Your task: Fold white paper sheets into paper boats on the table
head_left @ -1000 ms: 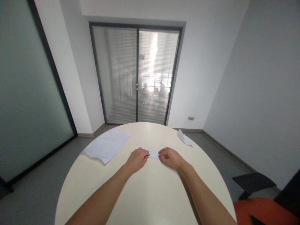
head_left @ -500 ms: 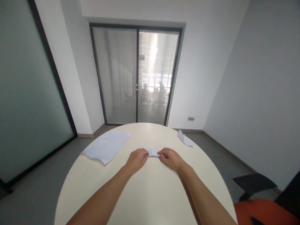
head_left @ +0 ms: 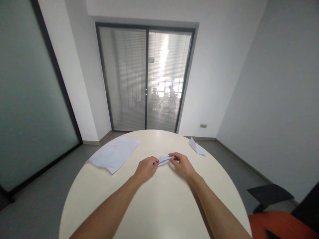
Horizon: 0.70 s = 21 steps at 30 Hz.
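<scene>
A small folded piece of white paper [head_left: 163, 160] is held between my two hands, over the middle of the round table. My left hand [head_left: 147, 167] is closed, pinching its left end between thumb and fingers. At the right end, my right hand [head_left: 181, 163] pinches the paper too, a little higher than the left. The folded layers stand slightly apart in the middle. Fingers hide both ends of the paper.
On the cream round table [head_left: 154, 205] a large white sheet [head_left: 116, 154] lies at the left edge. A folded paper shape [head_left: 197, 147] rests at the far right edge. An orange chair [head_left: 276, 224] with a black armrest [head_left: 270, 193] stands at the lower right.
My right hand has risen slightly, lifting the right end of the folded paper, which now tilts and shows a gap between its layers. My left hand stays nearly in place.
</scene>
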Tool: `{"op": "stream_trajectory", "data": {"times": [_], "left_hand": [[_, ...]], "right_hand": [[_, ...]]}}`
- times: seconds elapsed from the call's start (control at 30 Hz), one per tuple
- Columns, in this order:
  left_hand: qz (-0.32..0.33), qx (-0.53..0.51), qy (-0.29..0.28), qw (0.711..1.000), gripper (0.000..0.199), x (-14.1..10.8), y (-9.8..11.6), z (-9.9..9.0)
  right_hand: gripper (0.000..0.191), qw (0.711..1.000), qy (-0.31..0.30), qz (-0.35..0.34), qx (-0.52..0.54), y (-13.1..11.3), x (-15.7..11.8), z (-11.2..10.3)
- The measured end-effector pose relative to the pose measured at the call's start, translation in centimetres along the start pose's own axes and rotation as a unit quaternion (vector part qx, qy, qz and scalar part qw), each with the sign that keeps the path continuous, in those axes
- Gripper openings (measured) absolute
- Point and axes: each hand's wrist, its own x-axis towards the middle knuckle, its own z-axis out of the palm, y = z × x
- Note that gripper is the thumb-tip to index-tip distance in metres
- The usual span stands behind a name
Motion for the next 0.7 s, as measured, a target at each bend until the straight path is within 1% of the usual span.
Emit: {"op": "stream_trajectory", "data": {"times": [0.13, 0.27, 0.43, 0.57, 0.7], "left_hand": [[-0.018, -0.019, 0.004, 1.000, 0.018, 0.1, 0.0, -0.1], [-0.025, -0.042, 0.008, 0.999, 0.019, 0.2, 0.1, -0.1], [-0.060, -0.081, 0.008, 0.995, 0.030, 0.2, 0.2, 0.0], [-0.067, -0.075, 0.012, 0.995, 0.036, 0.3, 0.4, -0.1], [-0.065, -0.058, 0.017, 0.996, 0.030, 0.2, 0.3, 0.0]], "right_hand": [[0.033, 1.000, -0.007, 0.001, 0.001, 0.1, 0.0, -0.1], [0.032, 1.000, -0.010, -0.007, 0.001, -0.4, -0.1, -0.1], [0.031, 1.000, -0.002, -0.031, 0.000, -1.4, -0.1, -0.2], [0.030, 0.999, 0.000, -0.050, -0.017, -2.1, -0.1, -0.3], [0.029, 0.998, -0.008, -0.056, -0.036, -2.4, -0.2, -0.1]]}}
